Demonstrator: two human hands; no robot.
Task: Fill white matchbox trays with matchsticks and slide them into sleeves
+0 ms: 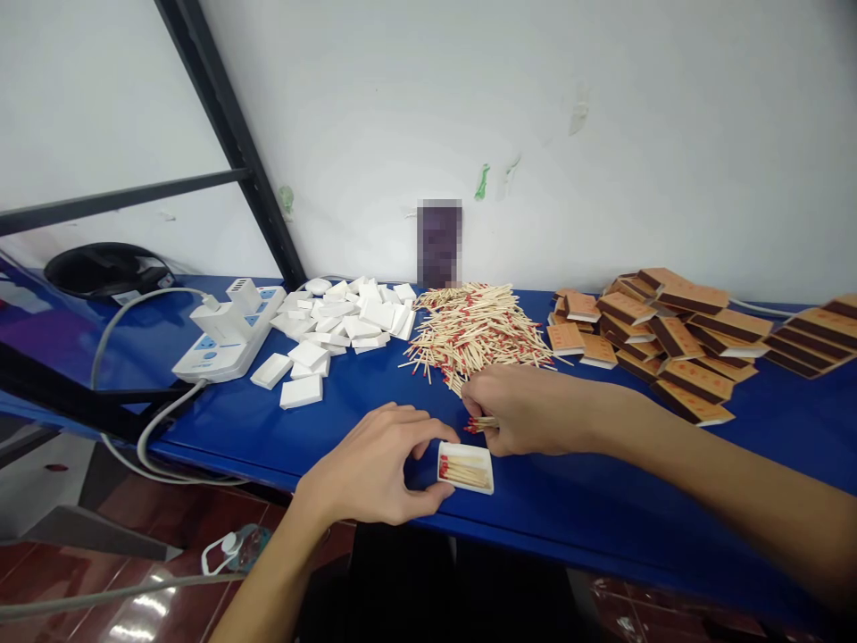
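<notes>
My left hand point(381, 464) grips a small white matchbox tray point(487, 464) at its left end, thumb and fingers on opposite sides. Inside the tray lie red-tipped matches point(465, 472), heads to the left. Just above and to the right, my right hand point(519, 411) is closed on a small bunch of matches point(479, 424), red heads poking out to the left. Behind that hand spreads a large loose pile of matches point(478, 326). White matchbox trays point(301, 391) lie heaped to the left of the pile. To its right are brown and orange matchbox sleeves point(689, 344).
A white power strip point(214, 353) with plugged-in chargers and cables stands at the left, beside a black metal frame point(268, 205). A black round object point(100, 268) lies behind it. The blue table's point(603, 500) front edge runs just below my hands. A bottle point(247, 546) is on the floor.
</notes>
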